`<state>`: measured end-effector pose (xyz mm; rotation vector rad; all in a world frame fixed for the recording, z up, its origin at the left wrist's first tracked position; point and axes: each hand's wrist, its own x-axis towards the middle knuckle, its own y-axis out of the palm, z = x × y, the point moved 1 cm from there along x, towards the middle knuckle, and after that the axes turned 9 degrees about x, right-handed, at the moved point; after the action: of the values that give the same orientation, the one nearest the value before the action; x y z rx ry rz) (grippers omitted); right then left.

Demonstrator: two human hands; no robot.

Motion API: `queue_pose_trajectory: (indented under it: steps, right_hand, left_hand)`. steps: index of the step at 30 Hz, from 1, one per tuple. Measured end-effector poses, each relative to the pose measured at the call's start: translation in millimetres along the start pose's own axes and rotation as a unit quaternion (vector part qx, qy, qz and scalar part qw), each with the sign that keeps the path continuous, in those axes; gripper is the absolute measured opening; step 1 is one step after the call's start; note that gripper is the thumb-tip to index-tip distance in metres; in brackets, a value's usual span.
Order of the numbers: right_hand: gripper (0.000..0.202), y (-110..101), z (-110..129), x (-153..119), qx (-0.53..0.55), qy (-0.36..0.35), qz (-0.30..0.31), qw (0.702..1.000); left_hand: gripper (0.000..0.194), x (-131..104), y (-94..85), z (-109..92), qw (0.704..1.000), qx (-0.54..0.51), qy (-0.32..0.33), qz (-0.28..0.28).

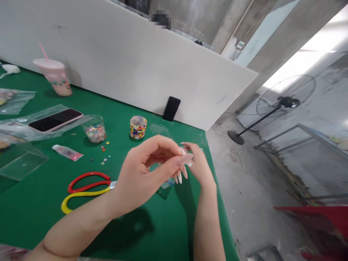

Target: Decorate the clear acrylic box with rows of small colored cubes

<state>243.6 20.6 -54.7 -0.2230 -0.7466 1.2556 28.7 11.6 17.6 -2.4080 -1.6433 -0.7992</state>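
left hand [148,175]: raised, thumb pinched to fingers | right hand [197,159]: held close beside, fingers curled | both forearms bared

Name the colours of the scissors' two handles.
One red, one yellow, clearest in the head view.

Bare green tabletop [168,232] lies open nearest the wearer, while the red-and-yellow scissors [89,188] obstruct the left.
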Motion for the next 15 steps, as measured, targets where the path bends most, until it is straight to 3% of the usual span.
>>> queue_pose_trajectory:
  steps: [3, 7, 10, 15]
  right_hand:
    - [0.056, -20.9, 42.3, -24.7, 0.093, -0.035, -0.074, 0.992]
    - [0.065, -22.3, 86.7, -59.4, 0.211, -0.052, -0.078, 0.973]
    - [0.054, -12.8, 95.0, -67.8, 0.262, -0.034, -0.066, 0.962]
    - [0.040, -8.7, 92.7, -61.5, 0.213, -0.046, -0.093, 0.972]
  left_hand:
    - [0.024, 1.7, 2.0, 1.8, 0.994, 0.079, 0.051, -0.049]
    - [0.023, 0.9, 8.4, 3.9, 0.984, 0.133, 0.094, -0.072]
    - [0.021, -1.0, 13.3, 5.0, 0.979, 0.160, 0.111, -0.066]
    - [0.022, -4.4, 17.2, 4.5, 0.978, 0.175, 0.109, -0.041]
